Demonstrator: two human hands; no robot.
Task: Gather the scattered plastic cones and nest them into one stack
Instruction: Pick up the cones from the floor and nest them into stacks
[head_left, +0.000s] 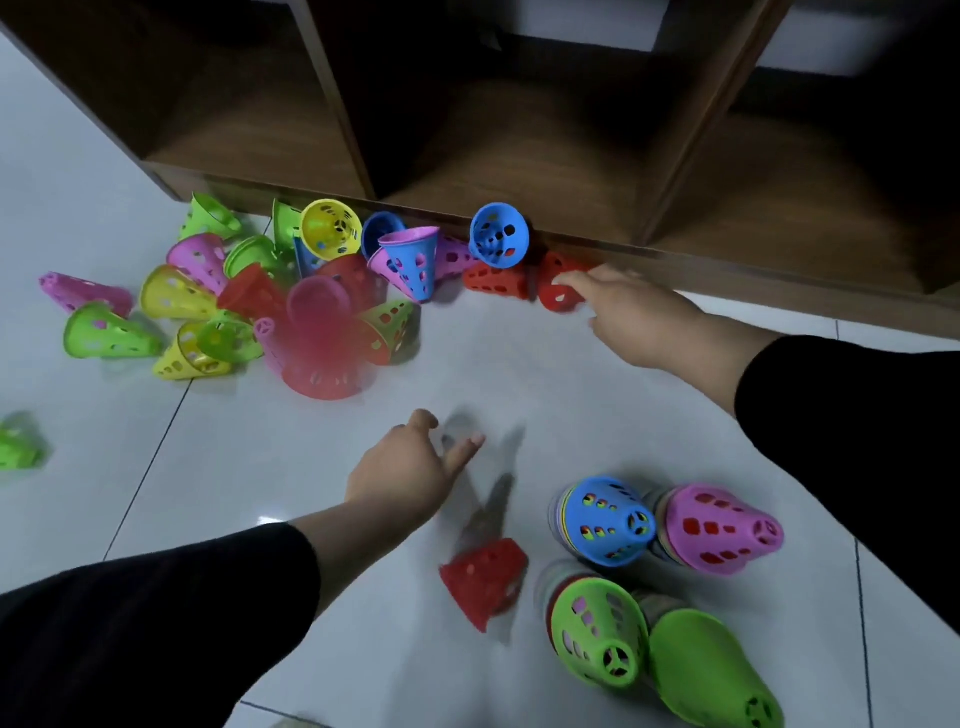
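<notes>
Glossy tiled floor (519, 364), perforated plastic cones (322, 228)

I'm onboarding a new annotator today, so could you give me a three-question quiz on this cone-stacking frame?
1. True or false: the right hand reaches toward a red cone at the foot of the shelf.
2. Which colour tops the stack beside the pink-topped stack? A) yellow B) blue C) red
3. Fill in: the left hand holds ____, its fingers spread above the floor.

Key: 1 true; 2 B; 3 nothing.
</notes>
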